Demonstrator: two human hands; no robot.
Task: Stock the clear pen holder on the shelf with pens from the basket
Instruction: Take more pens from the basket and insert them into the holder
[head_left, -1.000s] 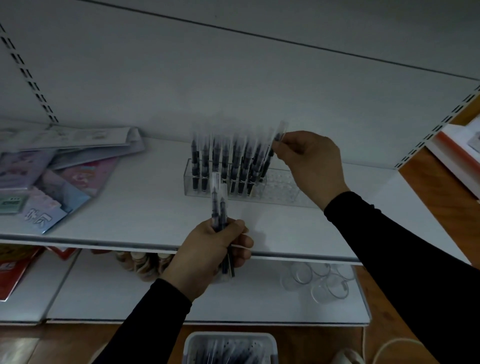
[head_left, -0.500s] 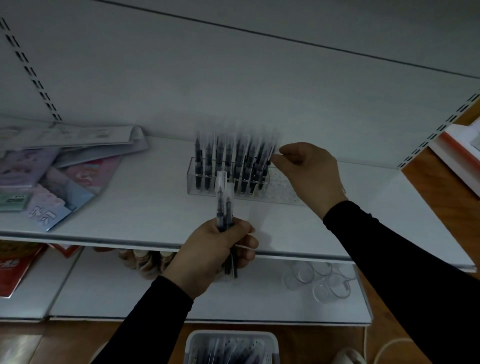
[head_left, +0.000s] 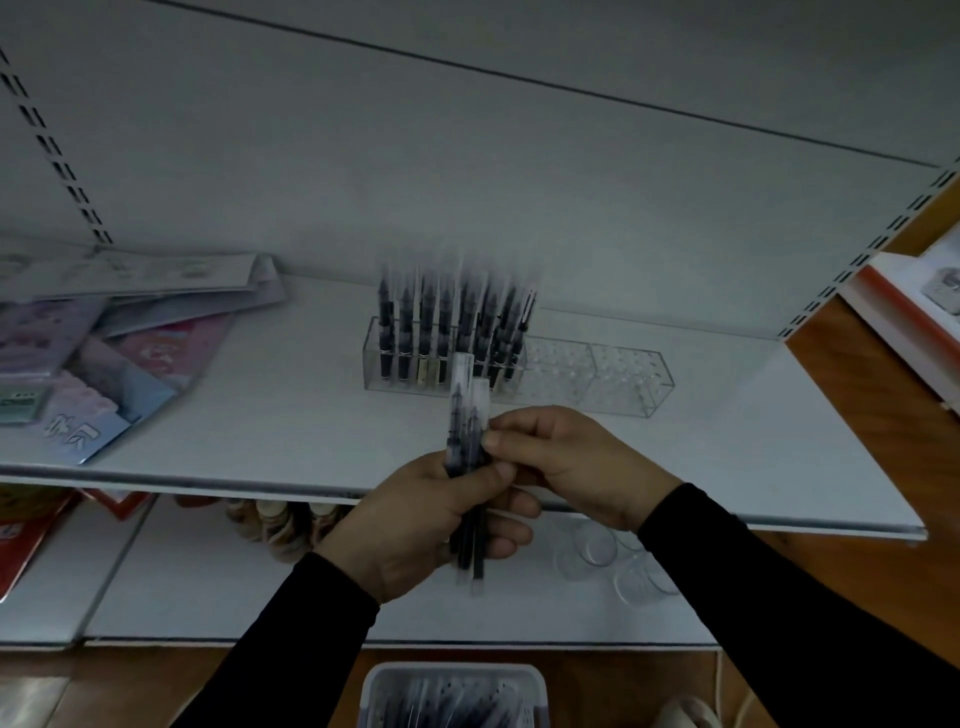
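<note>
Far left on the shelf (head_left: 260, 436) lies a loose pile of booklets (head_left: 104, 358), nothing to do with my job. Next along stands the holder (head_left: 597, 379), a long clear block of small holes. Its left section is packed with upright pens (head_left: 452, 327), blurred at the tops; its middle and right sections look empty.

In front of the holder, just off the shelf edge, my left hand (head_left: 415, 525) is closed round a small bundle (head_left: 467, 467) of what looks like two or three wrapped pens, held upright with their tips above my fist. My right hand (head_left: 566, 467) meets it from the right, thumb and forefinger pinched on the rightmost pen near its upper half, the other fingers curled. I cannot tell whether that pen has begun to slide free.

So I judge I am mid-stock, at the step of drawing one pen from the bundle. The next move calls for pulling it clear without dragging its neighbours, then lifting it to the first free hole right of the filled section and dropping it in straight, without knocking the standing pens.

Below, at the bottom edge, the basket (head_left: 530, 691) holds more pens for later rounds.
</note>
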